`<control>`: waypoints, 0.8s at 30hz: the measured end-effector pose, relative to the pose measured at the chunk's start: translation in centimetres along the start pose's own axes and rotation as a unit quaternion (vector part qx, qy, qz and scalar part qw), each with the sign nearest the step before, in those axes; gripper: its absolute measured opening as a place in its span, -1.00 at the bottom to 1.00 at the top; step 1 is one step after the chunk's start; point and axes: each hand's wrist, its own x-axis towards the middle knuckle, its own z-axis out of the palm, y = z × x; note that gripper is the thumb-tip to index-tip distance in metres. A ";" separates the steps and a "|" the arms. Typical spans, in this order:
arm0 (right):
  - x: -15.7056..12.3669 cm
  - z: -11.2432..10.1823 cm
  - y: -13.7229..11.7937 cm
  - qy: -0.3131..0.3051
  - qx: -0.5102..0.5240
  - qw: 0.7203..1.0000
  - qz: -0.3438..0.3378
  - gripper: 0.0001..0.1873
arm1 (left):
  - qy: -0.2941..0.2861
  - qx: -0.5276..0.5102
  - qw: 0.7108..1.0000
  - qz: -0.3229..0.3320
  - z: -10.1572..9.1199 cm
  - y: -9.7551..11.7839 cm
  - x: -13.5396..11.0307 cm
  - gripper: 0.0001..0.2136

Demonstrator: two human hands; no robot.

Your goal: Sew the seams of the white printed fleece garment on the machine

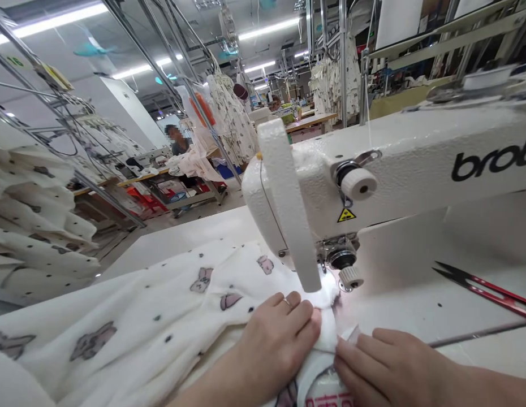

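Hands: two, both yours, both on the cloth just in front of the sewing machine's head.

Left hand: your left hand (274, 339) lies open and nearly flat, fingers together, pressing down on the cloth without gripping it. It wears one ring (287, 302).

Right hand: your right hand (392, 367) has its fingers lightly curled and closed on a fold of the cloth, close beside your left fingertips.

Cloth: one white bunny-print cloth (131, 299) with dots runs from under the machine head across the front left of the white machine table (399, 316). (You can't see the needle; a long upright white bar (286, 203) and the bunched cloth hide it.)

Machine: one white Brother sewing machine (419, 152), its arm crossing the right side of the view.

Table right: one pair of red-handled thread snips (483, 291), well apart from your right hand.

Off the left edge: one stack of folded bunny-print garments (34, 226).

Far off: one co-worker (178, 141) at a bench, with bunny-print garments (231, 118) hanging from a metal rack.
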 end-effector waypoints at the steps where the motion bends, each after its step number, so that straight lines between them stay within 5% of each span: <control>1: -0.1 0.2 0.0 -0.005 0.005 1.000 -0.004 -0.67 | -0.019 0.003 1.000 -0.001 0.0 0.2 -0.1 -0.81; 9: 0.3 0.1 1.3 0.020 0.150 0.987 0.061 -0.76 | -0.067 -0.001 0.998 0.001 0.1 1.2 -0.2 -0.80; 13: 0.6 -0.3 2.5 0.008 0.221 0.970 0.096 -0.78 | -0.011 -0.062 0.998 -0.026 0.2 1.3 -0.7 -0.79; 19: 0.6 -0.8 3.2 -0.049 0.190 0.980 -0.028 -0.77 | 0.079 -0.124 0.987 -0.067 1.0 1.5 -1.2 -0.85; 24: 0.8 -2.0 3.5 -0.105 0.176 0.975 -0.081 -0.71 | 0.065 -0.081 0.993 -0.060 0.9 1.4 -0.9 -0.79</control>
